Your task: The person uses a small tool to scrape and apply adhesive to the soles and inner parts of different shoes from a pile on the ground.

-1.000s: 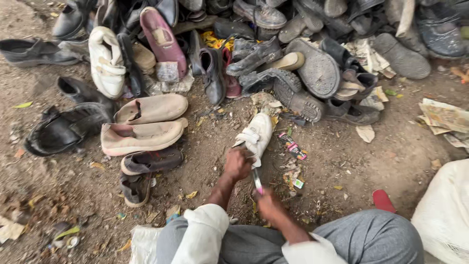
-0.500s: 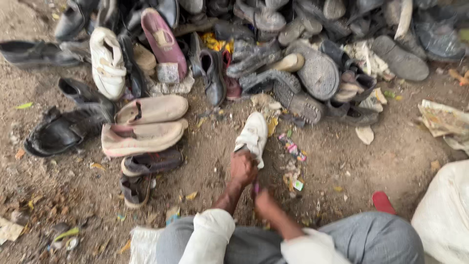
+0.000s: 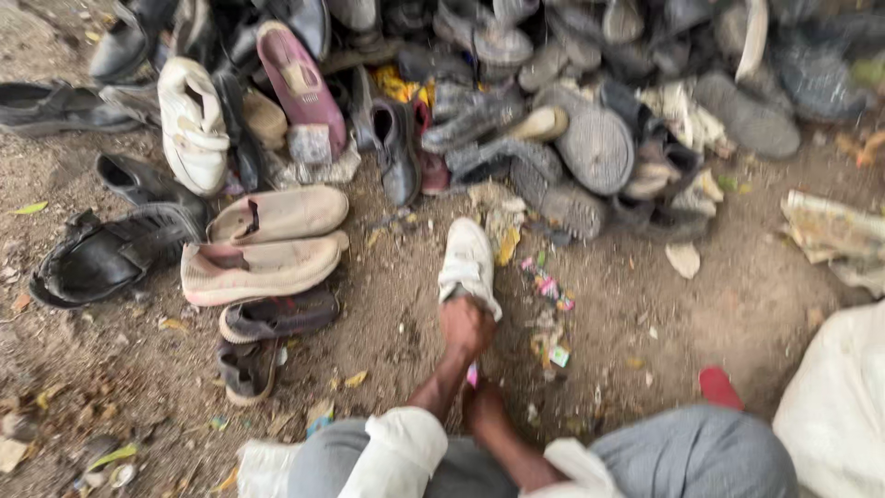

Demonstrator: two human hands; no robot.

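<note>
White shoe (image 3: 468, 260): upright on dirt ground (image 3: 737, 314), just below the shoe pile (image 3: 590, 101); heel end gripped from behind
Left hand (image 3: 466, 325): fingers curled tight round the shoe's heel; holding it steady
Right hand (image 3: 483, 406): lower, close to the knees; fingers pressed together on a small pink tool (image 3: 473, 374); blurred, exact pinch hard to read
Tool: sits between both hands, just under the left one
Tan slip-ons (image 3: 263, 244): pair stacked left of the shoe, well apart from it
Black sandal (image 3: 101, 254): far left, on its side
Litter (image 3: 548, 318): coloured scraps just right of the shoe
White sack (image 3: 834, 406): right edge; red scrap (image 3: 719, 387) beside it
</note>
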